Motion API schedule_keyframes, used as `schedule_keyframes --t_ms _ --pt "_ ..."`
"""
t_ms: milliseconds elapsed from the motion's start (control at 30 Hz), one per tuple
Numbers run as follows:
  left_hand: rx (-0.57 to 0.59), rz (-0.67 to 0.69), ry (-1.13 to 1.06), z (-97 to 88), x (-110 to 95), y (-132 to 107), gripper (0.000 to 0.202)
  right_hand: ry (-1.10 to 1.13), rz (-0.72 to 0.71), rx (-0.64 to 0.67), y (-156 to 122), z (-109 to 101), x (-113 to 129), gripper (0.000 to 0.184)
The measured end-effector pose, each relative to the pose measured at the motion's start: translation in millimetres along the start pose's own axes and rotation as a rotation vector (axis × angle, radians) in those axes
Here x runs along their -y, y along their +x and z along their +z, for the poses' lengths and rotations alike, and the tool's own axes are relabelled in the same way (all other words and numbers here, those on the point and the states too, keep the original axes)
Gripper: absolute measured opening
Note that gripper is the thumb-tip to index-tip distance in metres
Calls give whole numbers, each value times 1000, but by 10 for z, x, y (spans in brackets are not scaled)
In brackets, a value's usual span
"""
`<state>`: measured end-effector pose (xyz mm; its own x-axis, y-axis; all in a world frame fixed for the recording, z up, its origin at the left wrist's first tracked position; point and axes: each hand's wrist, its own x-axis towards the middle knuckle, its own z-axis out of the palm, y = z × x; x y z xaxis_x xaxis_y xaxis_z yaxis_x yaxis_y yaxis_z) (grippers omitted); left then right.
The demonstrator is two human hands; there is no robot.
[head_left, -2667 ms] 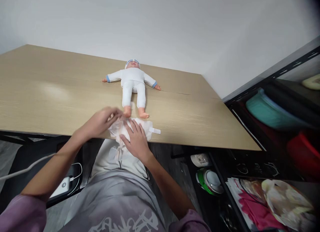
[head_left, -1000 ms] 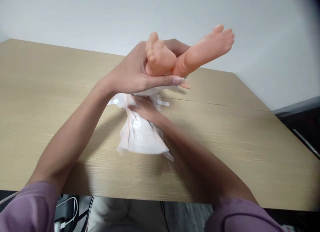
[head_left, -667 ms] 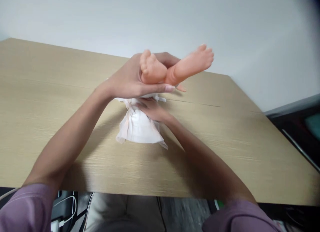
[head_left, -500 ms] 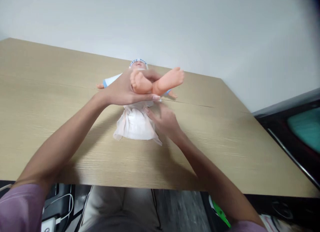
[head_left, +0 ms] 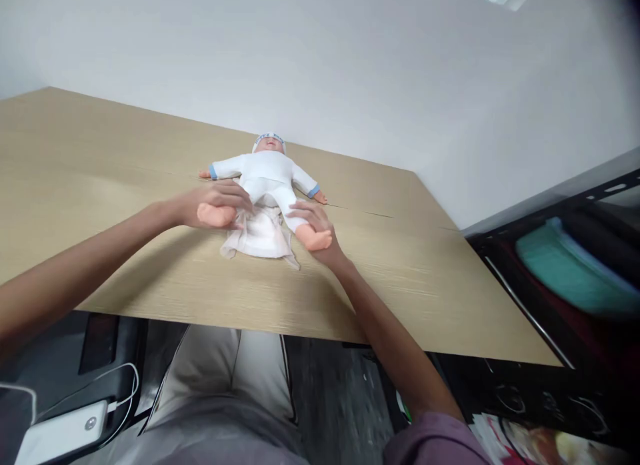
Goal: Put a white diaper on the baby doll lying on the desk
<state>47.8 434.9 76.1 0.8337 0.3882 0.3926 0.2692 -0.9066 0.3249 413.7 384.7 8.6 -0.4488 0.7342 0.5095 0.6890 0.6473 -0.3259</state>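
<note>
A baby doll (head_left: 267, 167) in a white suit with blue cuffs lies on its back on the wooden table, arms spread and legs apart, feet toward me. Its white cap carries blue lettering. Under its bottom a white diaper (head_left: 265, 235) is spread, the near end pointing at me. My left hand (head_left: 215, 201) is closed around the doll's leg on the left, just behind the foot. On the other side my right hand (head_left: 317, 221) grips the other leg above its bare foot. Both hands are slightly blurred.
The wooden table (head_left: 400, 278) meets a pale wall (head_left: 200, 58) at the back. Below its front edge at left are a white power bank (head_left: 65, 431) with a cable and a dark phone (head_left: 99, 341). A black rack with a teal item (head_left: 575, 268) stands at right.
The doll's legs, held up together by my left hand, are now lowered and apart. My right hand has gone from the diaper to one leg. The view has shifted.
</note>
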Motion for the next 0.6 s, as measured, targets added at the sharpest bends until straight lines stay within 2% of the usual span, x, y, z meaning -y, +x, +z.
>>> schedule_keyframes --t_ms 100,167,267,333,467,533,600 --pt "109 -9 21 111 115 -289 45 5 -136 79 -182 60 -156 44" --pt "141 -18 57 222 127 -407 56 -22 -150 123 -239 109 -202 47" --pt "176 -12 122 350 101 -479 72 -65 -133 188 -252 112 -201 49" --pt "186 -11 144 379 90 -482 76 -55 -132 204 -240 65 -194 47" --pt "209 -56 139 356 63 -441 61 63 -119 221 -199 -75 -215 52" --pt "220 -90 128 364 3 -412 50 125 -91 233 -181 -130 -192 57" --pt "210 -128 131 422 -95 -389 42 132 -61 243 -184 -148 -100 53"
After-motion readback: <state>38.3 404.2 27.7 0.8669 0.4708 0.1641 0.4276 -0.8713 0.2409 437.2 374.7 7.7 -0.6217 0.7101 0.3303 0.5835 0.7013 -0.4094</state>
